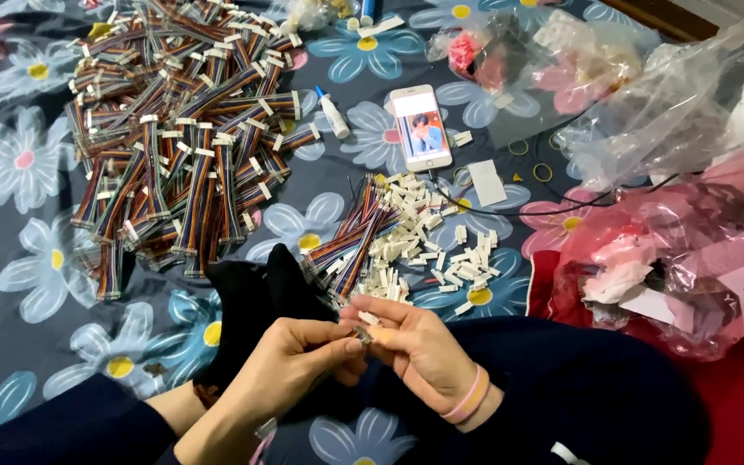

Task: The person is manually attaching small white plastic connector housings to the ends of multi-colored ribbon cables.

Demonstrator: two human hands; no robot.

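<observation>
Dark blue sleeves (561,387) lie closest, low in view. Under everything spreads a big dark blue bed sheet with flowers (27,258). Up and left sits a large heap of rainbow-coloured wire bundles with white plugs (182,129). A smaller pile of little white plastic plugs (424,250) lies just ahead of both hands. The left hand (290,366) and right hand (424,344) meet, fingers pinched shut on one tiny white plug piece (363,334) between them.
</observation>
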